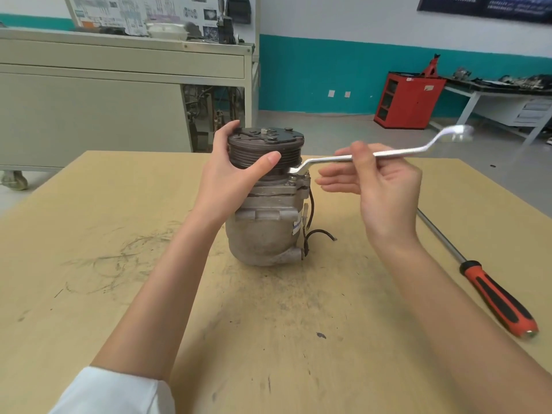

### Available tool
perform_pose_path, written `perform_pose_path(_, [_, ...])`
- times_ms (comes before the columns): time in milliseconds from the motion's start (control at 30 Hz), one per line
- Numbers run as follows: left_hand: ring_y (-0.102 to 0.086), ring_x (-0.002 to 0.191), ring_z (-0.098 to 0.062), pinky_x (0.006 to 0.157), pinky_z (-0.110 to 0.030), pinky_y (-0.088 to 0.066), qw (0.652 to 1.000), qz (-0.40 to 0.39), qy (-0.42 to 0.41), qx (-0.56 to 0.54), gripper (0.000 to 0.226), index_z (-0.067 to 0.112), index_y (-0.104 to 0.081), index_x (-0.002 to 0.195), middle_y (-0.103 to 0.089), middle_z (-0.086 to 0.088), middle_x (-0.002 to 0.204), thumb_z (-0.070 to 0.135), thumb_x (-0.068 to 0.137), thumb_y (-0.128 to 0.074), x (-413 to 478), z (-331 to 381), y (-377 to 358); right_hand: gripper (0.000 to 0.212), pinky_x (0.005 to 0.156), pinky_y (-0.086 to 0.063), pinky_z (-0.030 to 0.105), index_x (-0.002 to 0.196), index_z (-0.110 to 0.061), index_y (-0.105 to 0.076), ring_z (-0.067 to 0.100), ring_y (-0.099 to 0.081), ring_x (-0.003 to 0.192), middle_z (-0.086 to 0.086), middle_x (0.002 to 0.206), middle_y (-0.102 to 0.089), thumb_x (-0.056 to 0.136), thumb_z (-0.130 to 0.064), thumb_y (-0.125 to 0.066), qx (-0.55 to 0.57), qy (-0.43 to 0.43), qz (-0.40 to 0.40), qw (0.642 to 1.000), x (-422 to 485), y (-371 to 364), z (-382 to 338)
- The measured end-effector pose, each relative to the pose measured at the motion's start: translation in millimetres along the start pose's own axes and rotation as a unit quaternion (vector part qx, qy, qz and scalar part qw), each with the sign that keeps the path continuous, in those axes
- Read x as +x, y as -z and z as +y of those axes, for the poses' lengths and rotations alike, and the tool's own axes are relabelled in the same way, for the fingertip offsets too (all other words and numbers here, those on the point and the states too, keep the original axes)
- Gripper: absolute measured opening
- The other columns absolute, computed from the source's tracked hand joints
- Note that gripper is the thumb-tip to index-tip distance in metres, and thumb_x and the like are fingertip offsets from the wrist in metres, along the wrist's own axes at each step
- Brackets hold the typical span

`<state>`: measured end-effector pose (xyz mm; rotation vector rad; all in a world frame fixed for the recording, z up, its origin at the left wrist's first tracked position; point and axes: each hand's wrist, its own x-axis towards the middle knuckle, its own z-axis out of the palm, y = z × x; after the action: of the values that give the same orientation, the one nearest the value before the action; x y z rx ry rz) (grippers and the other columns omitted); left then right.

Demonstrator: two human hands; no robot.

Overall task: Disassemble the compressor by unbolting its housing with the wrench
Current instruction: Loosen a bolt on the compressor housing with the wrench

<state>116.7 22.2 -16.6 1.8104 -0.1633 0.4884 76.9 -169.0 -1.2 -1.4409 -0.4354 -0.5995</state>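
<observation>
A grey metal compressor (pixel 263 231) stands upright in the middle of the table, with a dark ribbed pulley (pixel 265 150) on top. My left hand (pixel 233 171) grips the pulley from the left, thumb across its front. A silver offset ring wrench (pixel 388 153) runs from the right, and its near end sits on a housing bolt (pixel 294 174) just under the pulley. My right hand (pixel 379 180) holds the wrench shaft near its middle between thumb and curled forefinger, while the other fingers stretch toward the compressor. The wrench's far end is blurred.
A long screwdriver (pixel 495 297) with a red and black handle lies on the yellow table (pixel 119 264) at the right. Black wires (pixel 316 234) hang from the compressor's right side. A grey workbench (pixel 119 70) stands behind, and a red cabinet (pixel 406 100) at the back right.
</observation>
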Motion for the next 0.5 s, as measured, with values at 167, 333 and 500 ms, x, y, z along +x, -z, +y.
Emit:
perform_pose_path(167, [-0.055, 0.114, 0.003, 0.097, -0.018, -0.044, 1.0, 0.002, -0.004, 0.004, 0.077, 0.03, -0.035, 0.145, -0.056, 0.011, 0.131, 0.045, 0.081, -0.076, 1, 0, 0, 0.011, 0.063, -0.059, 0.032, 0.097, -0.014, -0.063, 0.014, -0.072, 0.071, 0.001, 0.077, -0.069, 0.093, -0.02, -0.054, -0.106, 0.134, -0.036, 0.985, -21, -6, 1])
perform_pose_path(333, [-0.056, 0.115, -0.001, 0.101, -0.025, -0.045, 1.0, 0.001, -0.003, 0.001, 0.077, 0.028, -0.035, 0.145, -0.056, 0.008, 0.132, 0.043, 0.081, -0.076, 0, 0, -1, 0.009, 0.067, -0.059, 0.034, 0.092, -0.022, -0.061, 0.014, -0.072, 0.073, -0.003, 0.078, -0.069, 0.094, -0.018, -0.053, -0.088, 0.103, -0.04, 0.99, -27, -4, 5])
perform_pose_path(500, [-0.055, 0.116, -0.001, 0.103, -0.028, -0.045, 1.0, 0.001, -0.004, 0.005, 0.077, 0.028, -0.035, 0.145, -0.055, 0.009, 0.133, 0.043, 0.081, -0.076, 0, 1, 0, 0.021, 0.058, -0.057, 0.027, 0.087, -0.011, -0.062, 0.022, -0.071, 0.064, 0.005, 0.067, -0.071, 0.097, -0.019, -0.046, 0.005, -0.011, -0.02, 1.0, -8, 0, 8])
